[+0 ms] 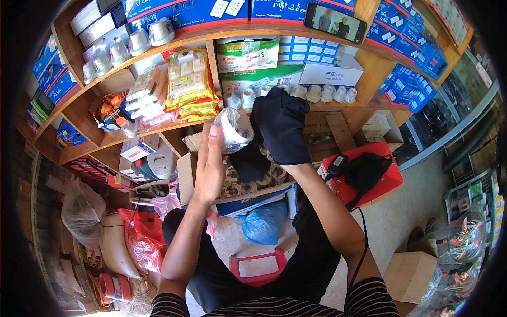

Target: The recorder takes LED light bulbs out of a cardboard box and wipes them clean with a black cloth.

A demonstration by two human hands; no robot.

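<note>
A white, plastic-wrapped round fitting [234, 130] rests against the fingers of my left hand [212, 158], which holds it upright above an open cardboard box [185, 178]. Black cloth [282, 123] covers my right hand [295, 168] down to the wrist; whether its fingers grip the cloth is hidden. More black cloth [249, 160] hangs between the hands over the box. Inside the box stand several similar wrapped fittings [231, 189]. On the shelf behind, a row of small wrapped white fittings [313, 94] stands in front of cartons.
Wooden shelves [190, 35] curve around the front, with blue cartons, packaged sockets [188, 79] and a phone [336, 23] showing two people. At the right a red box [372, 174] bears a black strap and a cable. A blue bag [263, 224] and red stool [259, 279] are below.
</note>
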